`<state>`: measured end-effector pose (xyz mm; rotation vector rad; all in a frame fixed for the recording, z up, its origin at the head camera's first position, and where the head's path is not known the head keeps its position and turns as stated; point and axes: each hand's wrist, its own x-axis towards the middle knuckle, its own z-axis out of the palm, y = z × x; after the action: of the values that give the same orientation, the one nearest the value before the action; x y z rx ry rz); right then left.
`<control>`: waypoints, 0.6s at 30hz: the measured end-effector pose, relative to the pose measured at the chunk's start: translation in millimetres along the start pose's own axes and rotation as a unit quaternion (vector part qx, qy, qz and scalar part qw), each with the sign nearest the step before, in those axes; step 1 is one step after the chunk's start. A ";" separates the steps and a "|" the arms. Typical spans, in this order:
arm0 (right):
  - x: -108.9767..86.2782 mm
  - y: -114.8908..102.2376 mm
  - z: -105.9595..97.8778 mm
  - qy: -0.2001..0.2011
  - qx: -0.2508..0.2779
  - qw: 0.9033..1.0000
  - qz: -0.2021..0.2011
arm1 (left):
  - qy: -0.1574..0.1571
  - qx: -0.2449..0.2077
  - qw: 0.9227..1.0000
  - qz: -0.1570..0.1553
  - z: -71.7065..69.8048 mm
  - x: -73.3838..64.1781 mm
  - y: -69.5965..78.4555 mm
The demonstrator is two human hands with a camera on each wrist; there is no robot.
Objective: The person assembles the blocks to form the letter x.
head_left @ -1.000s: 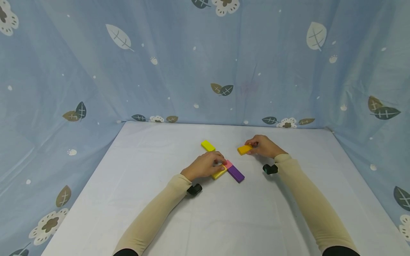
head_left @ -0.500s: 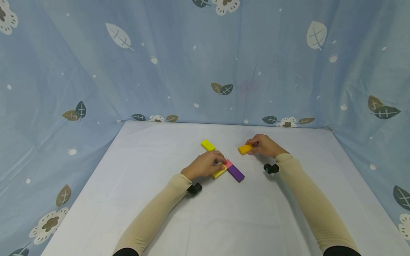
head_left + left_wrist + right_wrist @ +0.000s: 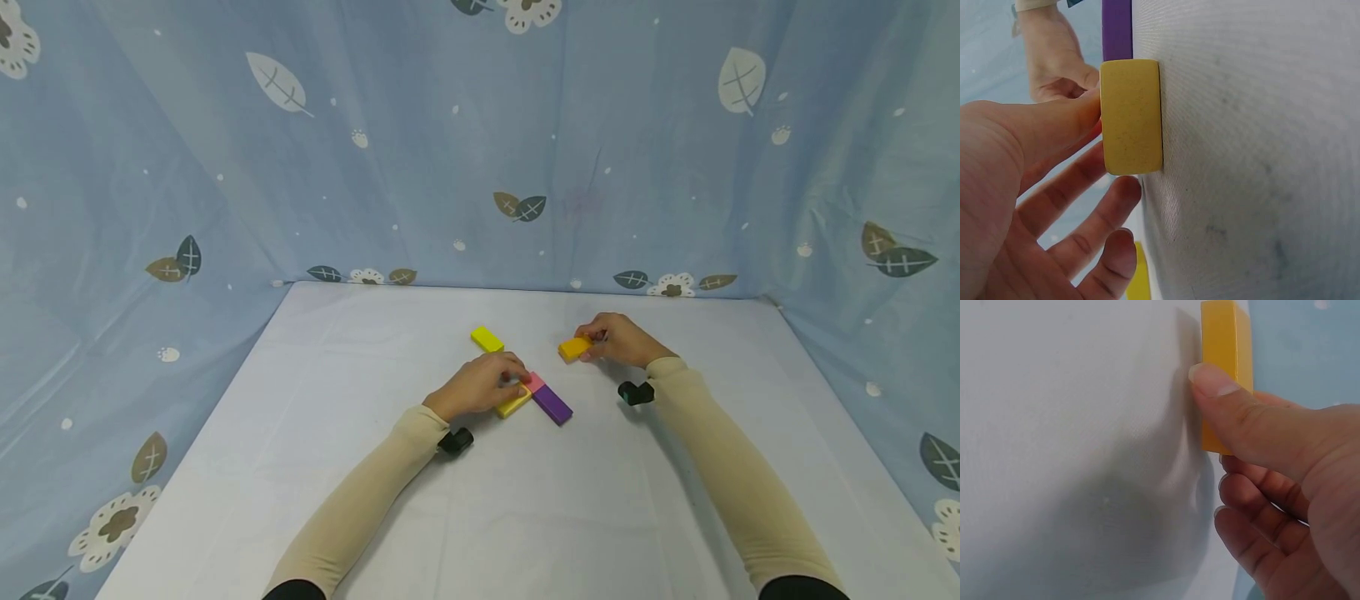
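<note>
In the head view, my left hand (image 3: 480, 385) bends over a cluster of small blocks, thumb and index finger at the pink block (image 3: 534, 382). Its thumb also lies along the top edge of a gold block (image 3: 1132, 117), which hides the fingertips in the left wrist view. A purple block (image 3: 552, 405) continues in line from the pink one. Just beyond the knuckles lies a bright yellow block (image 3: 487, 338). To the right, my right hand (image 3: 617, 340) pinches an orange-yellow block (image 3: 1218, 337) between thumb and fingers, close over the cloth, with the other fingers curled below.
A white cloth (image 3: 420, 517) covers the table. Blue curtains (image 3: 420, 150) printed with leaves and flowers stand behind it and along both sides. Black cameras are strapped at the left wrist (image 3: 455, 442) and right wrist (image 3: 636, 392).
My right hand has shifted very slightly rightward with the orange-yellow block. The left hand and the other blocks have stayed in place.
</note>
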<state>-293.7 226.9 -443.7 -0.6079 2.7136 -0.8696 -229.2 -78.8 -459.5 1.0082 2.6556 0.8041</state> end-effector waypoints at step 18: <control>-0.4 -8.3 -3.8 -0.004 -0.007 1.000 0.001 | -0.002 -0.005 1.000 -0.004 -1.6 -1.1 2.9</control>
<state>-292.0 222.9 -435.7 -0.6106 2.7152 -0.8482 -227.3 -78.4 -456.6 0.9955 2.6473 0.8136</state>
